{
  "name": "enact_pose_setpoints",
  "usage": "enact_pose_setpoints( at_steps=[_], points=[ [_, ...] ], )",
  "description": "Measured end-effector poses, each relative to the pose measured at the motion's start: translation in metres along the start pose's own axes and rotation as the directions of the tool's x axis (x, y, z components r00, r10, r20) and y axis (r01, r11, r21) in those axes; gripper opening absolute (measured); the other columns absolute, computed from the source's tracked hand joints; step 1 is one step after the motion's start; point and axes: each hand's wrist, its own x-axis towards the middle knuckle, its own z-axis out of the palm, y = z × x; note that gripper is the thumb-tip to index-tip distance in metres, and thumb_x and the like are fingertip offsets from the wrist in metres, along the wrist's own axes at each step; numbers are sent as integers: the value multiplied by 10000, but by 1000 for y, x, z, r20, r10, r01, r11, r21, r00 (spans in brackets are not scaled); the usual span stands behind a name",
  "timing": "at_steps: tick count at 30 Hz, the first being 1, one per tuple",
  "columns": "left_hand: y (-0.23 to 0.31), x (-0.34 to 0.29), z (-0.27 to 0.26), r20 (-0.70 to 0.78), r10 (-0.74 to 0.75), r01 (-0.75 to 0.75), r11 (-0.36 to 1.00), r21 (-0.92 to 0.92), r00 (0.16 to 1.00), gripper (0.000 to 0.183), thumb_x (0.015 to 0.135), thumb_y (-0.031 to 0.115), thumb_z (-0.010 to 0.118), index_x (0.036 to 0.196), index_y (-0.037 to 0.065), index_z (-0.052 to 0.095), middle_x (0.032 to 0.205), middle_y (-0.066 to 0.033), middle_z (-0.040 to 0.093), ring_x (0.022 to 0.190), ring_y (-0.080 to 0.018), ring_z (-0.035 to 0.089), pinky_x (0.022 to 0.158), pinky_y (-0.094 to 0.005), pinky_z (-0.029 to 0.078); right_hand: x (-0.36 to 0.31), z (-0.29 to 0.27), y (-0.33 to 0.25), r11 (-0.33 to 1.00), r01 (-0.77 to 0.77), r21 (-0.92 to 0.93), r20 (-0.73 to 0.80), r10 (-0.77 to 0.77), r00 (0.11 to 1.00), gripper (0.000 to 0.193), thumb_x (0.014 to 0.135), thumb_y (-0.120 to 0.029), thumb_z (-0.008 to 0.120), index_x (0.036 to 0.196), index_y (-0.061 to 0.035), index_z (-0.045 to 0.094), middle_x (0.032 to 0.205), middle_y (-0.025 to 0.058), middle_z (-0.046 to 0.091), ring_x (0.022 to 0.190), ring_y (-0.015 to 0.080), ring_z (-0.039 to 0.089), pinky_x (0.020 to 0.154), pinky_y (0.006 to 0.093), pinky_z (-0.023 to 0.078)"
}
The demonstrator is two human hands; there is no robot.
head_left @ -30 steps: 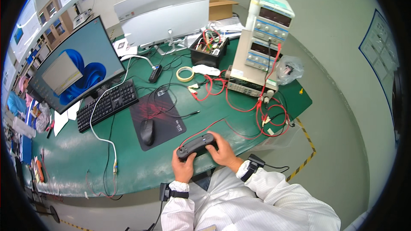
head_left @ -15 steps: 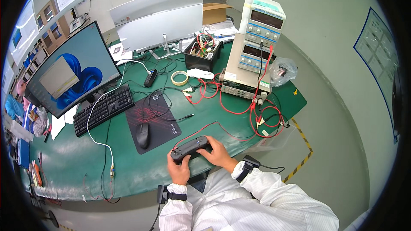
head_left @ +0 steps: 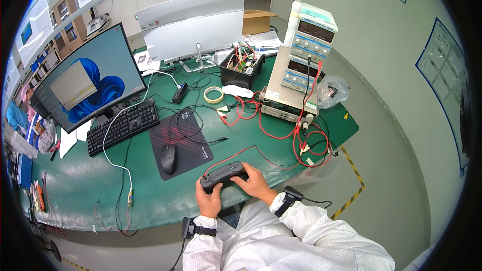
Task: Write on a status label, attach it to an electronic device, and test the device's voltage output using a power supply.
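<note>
Both hands hold a long black device [head_left: 222,174] with rounded ends, over the table's front edge. My left hand [head_left: 208,201] is closed around its left end, thumb on the near side. My right hand [head_left: 254,181] grips the right end, with its thumb against the near face and its fingers partly hidden behind. A thin red wire [head_left: 228,157] runs from the device's left end across the green table [head_left: 150,198] toward the power supplies. Just behind the device lie a mouse pad [head_left: 193,150] and a black mouse [head_left: 168,159].
A monitor [head_left: 93,78] and keyboard [head_left: 123,127] stand at left. Behind are another monitor [head_left: 196,27], a black bin of cables [head_left: 242,74] and tape [head_left: 214,95]. Stacked power supplies [head_left: 306,50] stand at right, with tangled red leads [head_left: 315,148] and a plastic bag [head_left: 332,92].
The view has shifted slightly, so the background sits a little lower. Both hands keep the same grip on the black device, which stays nearly in place.
</note>
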Motion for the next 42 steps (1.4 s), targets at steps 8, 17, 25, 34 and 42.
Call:
enact_pose_setpoints(
  at_steps=[8, 17, 25, 34, 42],
  points=[
    [-1, 0, 0, -12, 6, -7, 999, -40, 1000, 451, 849, 25, 740, 1238, -14, 515, 1082, -88, 630, 974, -159, 607, 887, -293, 486, 0, 2, 4, 1000, 1, -15, 4, -1, 1000, 503, 821, -262, 784, 1204, -8, 581, 1019, 178, 675, 919, 344, 667, 782, 377, 521],
    [3, 0, 0, -5, -2, 2, 1000, -30, 1000, 440, 851, 36, 741, 1227, -21, 519, 1065, -95, 637, 959, -159, 607, 876, -294, 486, 0, 2, 4, 1000, 10, 9, 1, -10, 1000, 486, 825, -251, 782, 1188, 5, 585, 999, 170, 676, 906, 321, 670, 767, 370, 521],
    [0, 0, 0, -14, 5, -5, 1000, 10, 1000, 428, 842, 52, 753, 1203, -17, 534, 1034, -101, 645, 932, -160, 613, 851, -297, 496, 1, 2, 2, 999, 34, 11, -16, -34, 999, 475, 828, -242, 782, 1180, 10, 588, 995, 169, 676, 894, 317, 669, 757, 367, 523],
    [4, 2, 0, -7, 27, -27, 999, 28, 1000, 405, 845, 31, 741, 1193, -11, 537, 1039, -84, 641, 932, -149, 601, 851, -288, 493, 2, 4, 2, 999, 16, 47, -21, -15, 1000, 419, 812, -209, 792, 1111, 1, 588, 952, 160, 668, 852, 310, 654, 762, 358, 508],
    [2, 1, 1, -2, -11, 11, 999, -50, 1000, 421, 852, 30, 742, 1211, -10, 525, 1055, -81, 634, 951, -151, 601, 862, -290, 492, 2, 1, 3, 999, 27, 20, -4, -27, 1000, 488, 824, -235, 785, 1196, 9, 582, 982, 162, 676, 868, 302, 669, 747, 359, 524]
  ],
)
